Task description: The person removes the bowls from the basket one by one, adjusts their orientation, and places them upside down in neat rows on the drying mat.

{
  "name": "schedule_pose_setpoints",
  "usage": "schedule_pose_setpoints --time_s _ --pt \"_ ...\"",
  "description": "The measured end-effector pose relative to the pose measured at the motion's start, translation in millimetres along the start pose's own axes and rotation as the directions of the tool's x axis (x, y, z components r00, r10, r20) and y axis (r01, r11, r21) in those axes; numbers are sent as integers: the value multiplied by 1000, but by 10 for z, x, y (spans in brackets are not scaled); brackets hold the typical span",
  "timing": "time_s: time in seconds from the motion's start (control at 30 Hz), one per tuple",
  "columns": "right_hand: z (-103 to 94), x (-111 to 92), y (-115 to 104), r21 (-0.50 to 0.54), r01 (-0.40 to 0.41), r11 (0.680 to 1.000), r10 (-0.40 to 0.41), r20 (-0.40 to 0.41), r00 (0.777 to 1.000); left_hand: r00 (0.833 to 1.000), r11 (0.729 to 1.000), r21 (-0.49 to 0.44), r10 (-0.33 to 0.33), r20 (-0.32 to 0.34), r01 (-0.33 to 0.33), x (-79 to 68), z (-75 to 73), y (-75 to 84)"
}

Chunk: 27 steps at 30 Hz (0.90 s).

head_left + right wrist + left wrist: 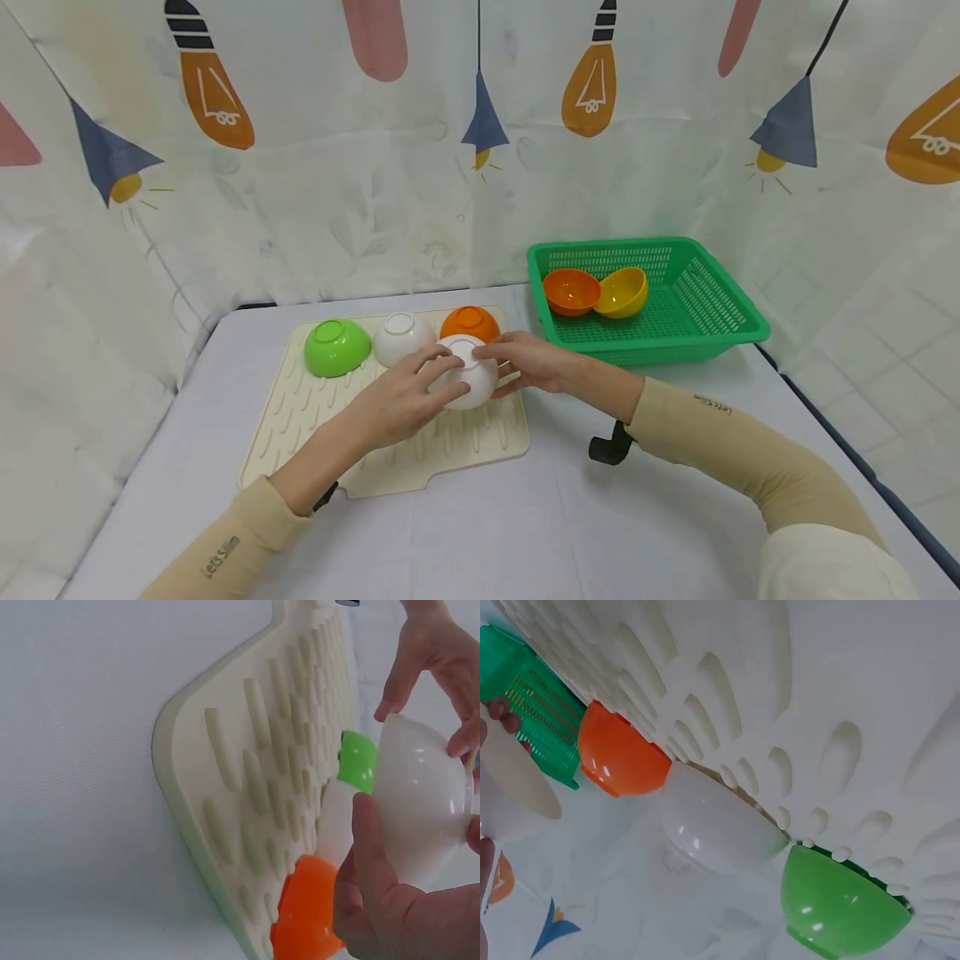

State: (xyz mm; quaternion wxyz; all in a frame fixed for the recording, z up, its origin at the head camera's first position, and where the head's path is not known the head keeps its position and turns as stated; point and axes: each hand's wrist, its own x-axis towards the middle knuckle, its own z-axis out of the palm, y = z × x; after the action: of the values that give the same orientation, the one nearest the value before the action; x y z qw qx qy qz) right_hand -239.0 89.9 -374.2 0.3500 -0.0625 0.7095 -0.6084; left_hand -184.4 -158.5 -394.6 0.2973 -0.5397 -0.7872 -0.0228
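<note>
Both hands grip a white bowl (467,385), turned upside down and held above the right part of a cream drying mat (480,442). My left hand (408,395) has its fingers spread over the left side of the bowl. From the right, my right hand (531,360) holds the opposite side with thumb and fingers. The right wrist view shows the bowl (420,795) raised off the mat between both hands. Behind it, a row of upturned bowls rests on the mat: green (337,348), white (403,336) and orange (469,323), the orange one partly hidden.
A green basket (720,312) stands at the back right of the white-covered table (525,517). Inside it are a dark orange bowl (572,292) and a yellow bowl (622,293), the yellow one tilted. A patterned curtain (420,200) hangs behind the table.
</note>
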Motion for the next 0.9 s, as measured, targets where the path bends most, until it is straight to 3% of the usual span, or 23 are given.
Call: schedule_pose_setpoints --time_s 0.13,0.23,0.3,0.4,0.47,0.53,0.7,0.9 --pt "-8 -1 12 -5 1 1000 -1 -28 1000 999 999 -23 -34 25 35 -4 33 22" --pt "-9 -11 17 -19 -1 1000 0 -45 999 990 984 -119 -125 63 131 -13 51 43" --pt "-8 -17 17 -26 -7 1000 6 -55 998 970 946 -217 -226 86 239 -13 50 59" --pt "-1 -24 15 -35 -8 999 5 -66 998 916 838 -373 -387 108 398 -15 56 75" --pt "6 -26 8 -42 -4 999 1 -72 997 881 768 -446 -456 122 459 -14 58 82" --pt "13 -30 2 -53 3 999 -8 -79 997 857 718 -489 -495 142 495 -17 69 85" --pt "20 -39 3 -97 23 995 -33 -98 995 820 659 -511 -541 188 552 -18 81 89" --pt "21 -46 19 -182 105 978 -122 -86 989 789 638 -491 -581 200 594 -35 87 67"
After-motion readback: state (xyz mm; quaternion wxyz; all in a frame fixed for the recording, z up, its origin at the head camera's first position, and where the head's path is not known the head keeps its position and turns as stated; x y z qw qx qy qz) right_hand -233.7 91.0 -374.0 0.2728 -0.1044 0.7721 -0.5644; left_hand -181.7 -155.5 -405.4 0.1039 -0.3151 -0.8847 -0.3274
